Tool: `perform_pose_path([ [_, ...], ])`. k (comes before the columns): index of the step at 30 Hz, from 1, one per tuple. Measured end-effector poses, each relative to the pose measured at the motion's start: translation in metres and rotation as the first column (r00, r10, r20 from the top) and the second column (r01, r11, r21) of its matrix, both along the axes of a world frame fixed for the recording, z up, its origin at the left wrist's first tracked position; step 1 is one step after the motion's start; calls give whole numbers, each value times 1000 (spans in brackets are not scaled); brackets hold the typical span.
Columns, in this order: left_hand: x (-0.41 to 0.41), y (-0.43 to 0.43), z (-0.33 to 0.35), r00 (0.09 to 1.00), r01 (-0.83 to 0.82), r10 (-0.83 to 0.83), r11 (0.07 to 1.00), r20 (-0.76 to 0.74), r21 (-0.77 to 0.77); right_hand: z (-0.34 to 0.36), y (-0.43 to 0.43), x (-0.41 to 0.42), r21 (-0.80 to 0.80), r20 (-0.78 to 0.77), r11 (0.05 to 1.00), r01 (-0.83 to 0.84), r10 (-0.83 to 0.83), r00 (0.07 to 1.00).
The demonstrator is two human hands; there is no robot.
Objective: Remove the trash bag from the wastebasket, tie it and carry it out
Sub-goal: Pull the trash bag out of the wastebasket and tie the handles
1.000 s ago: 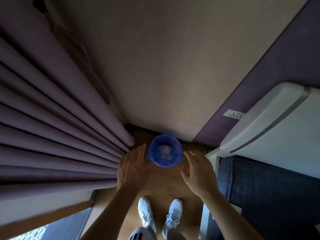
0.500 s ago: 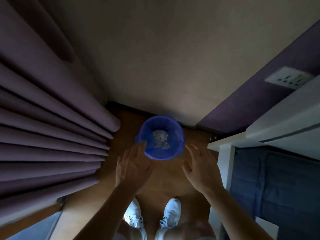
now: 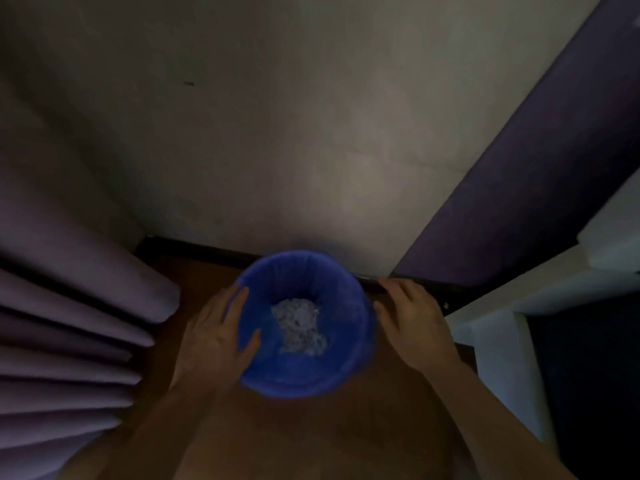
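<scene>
While the wastebasket (image 3: 304, 323) sat on the floor by the wall, blue trash bag (image 3: 277, 372) lining it, my left hand (image 3: 216, 336) lay spread on its rim, right hand (image 3: 414, 318) spread just beside; thin, light film, I'd pinch the folded-over edge, crumpled paper (image 3: 299, 325) inside

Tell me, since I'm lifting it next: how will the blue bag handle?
Probably floppy: the trash bag shows thin pleated film. Likely light, holding only crumpled paper low down. Possibly slippery under the left hand.
</scene>
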State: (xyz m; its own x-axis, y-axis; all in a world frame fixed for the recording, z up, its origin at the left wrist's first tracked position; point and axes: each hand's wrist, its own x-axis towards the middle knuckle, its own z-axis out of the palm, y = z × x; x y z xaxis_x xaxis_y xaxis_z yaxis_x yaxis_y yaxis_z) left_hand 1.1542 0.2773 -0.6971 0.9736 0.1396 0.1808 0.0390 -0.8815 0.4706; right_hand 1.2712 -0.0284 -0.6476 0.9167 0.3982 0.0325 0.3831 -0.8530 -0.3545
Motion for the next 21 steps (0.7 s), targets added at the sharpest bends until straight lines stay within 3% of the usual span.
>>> perform_pose_path([
  [3, 9, 7, -3, 997, -33, 40, 994, -61, 99, -9, 0, 24, -51, 4, 998, -33, 33, 999],
  [6, 7, 10, -4, 990, -74, 82, 994, -113, 80, -13, -3, 31, -38, -13, 999, -23, 22, 1000],
  [10, 4, 4, -5, 983, -65, 79, 994, -169, 85, -21, -18, 17, -42, -140, 999, -29, 23, 990],
  [15, 9, -6, -9, 988, 6, 11, 994, -156, 110, -40, -31, 3, -197, -403, 969, -150, 59, 913],
  [18, 14, -12, -8, 988, -30, 40, 997, -148, 71, -45, -23, -4, -134, -495, 976, -171, 84, 865],
  [21, 19, -19, -4, 989, -46, 55, 997, -140, 66, -48, -16, -10, 31, -482, 986, -164, 158, 862],
])
